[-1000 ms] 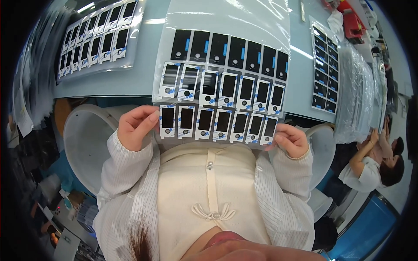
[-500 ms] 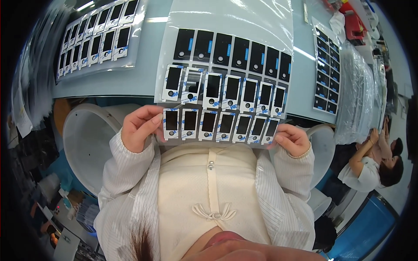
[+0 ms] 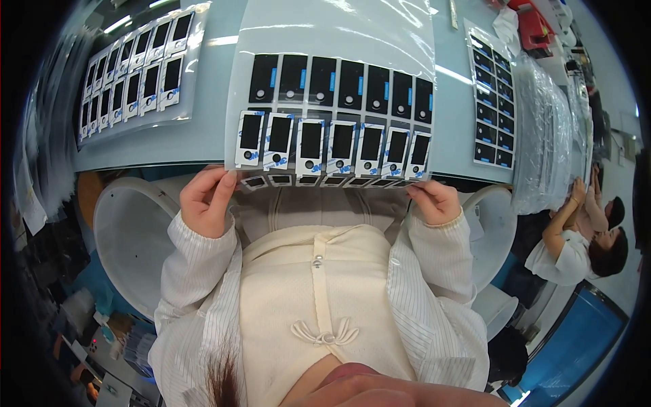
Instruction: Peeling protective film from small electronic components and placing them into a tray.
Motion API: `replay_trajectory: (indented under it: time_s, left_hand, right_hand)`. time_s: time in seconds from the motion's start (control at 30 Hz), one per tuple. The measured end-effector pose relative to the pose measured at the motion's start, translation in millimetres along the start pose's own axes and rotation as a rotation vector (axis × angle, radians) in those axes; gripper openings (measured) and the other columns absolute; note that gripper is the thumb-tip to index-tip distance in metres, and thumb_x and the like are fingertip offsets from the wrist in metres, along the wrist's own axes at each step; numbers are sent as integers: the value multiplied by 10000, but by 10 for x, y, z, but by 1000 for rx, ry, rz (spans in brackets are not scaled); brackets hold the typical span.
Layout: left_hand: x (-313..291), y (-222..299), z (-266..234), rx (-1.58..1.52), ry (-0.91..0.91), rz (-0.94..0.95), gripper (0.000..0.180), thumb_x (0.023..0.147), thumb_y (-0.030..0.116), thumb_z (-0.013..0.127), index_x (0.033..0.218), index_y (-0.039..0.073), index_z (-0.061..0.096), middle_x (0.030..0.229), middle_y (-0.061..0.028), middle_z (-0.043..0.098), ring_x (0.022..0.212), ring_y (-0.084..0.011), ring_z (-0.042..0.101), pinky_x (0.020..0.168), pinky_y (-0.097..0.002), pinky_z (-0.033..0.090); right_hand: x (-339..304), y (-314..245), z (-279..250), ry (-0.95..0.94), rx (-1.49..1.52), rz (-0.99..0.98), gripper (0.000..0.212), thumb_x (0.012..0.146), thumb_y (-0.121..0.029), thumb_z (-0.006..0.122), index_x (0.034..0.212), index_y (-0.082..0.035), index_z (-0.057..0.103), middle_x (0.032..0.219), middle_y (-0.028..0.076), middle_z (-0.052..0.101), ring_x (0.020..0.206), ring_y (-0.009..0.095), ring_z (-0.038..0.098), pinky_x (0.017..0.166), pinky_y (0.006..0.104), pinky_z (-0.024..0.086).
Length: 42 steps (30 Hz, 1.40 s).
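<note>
White-framed panels (image 3: 312, 141) (blue lettering (image 3: 317, 168))

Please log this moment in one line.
left hand: pinching panel sheet, near-left; right hand: pinching sheet, near-right; nearest panel row: tilted

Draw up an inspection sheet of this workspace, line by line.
Surface: pale grey-blue table, reflecting light.
Things in hand: plastic sheet bearing black and white-framed panels; nearest row steeply tilted.
Clutter: left panel sheet; right panel sheet; clear plastic stack, far right.
Grips: left hand and right hand pinch the plastic sheet's near end.
Cables: nothing seen.
Surroundings: white tub at left; co-worker at right.
</note>
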<state>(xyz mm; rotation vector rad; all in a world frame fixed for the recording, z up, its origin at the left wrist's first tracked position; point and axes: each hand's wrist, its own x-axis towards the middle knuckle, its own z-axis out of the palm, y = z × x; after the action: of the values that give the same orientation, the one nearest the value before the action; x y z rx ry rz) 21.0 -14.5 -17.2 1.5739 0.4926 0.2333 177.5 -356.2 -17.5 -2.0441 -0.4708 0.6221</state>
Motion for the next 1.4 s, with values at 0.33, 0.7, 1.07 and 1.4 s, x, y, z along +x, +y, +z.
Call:
replay_trajectory:
  time_s: [0.33,0.7,1.07,1.4]
  left_hand:
    - [19,-39,22,218,95,184,138,866,48,567,906,-76,610,783,-85,611,700,-132,552,634,-214,412]
    - [-19,-62,20,-11,94,72,138,868,28,573,967,-63,604,864,-102,622,722,-149,605,673,-251,494]
    - [8,-32,34,-15,61,82,125,857,3,578,949,-72,617,845,-111,616,731,-148,610,671,-248,506]
    - [20,36,8,-39,-5,64,122,846,-30,573,952,-60,625,864,-113,627,733,-140,617,661,-232,507]
  right_hand:
    - [66,-45,66,140,-161,-163,121,735,10,627,848,21,670,754,133,672,674,219,660,628,263,500]
    - [-18,-246,55,312,-532,-193,83,723,-30,650,790,17,650,671,136,632,558,235,618,521,292,463]
    - [246,-1430,398,19,-289,-733,231,627,3,739,838,16,647,761,121,639,646,238,622,553,283,488]
    - [880,-1546,1217,58,-543,-1043,285,618,-60,730,874,-7,618,871,81,593,647,205,512,552,270,449]
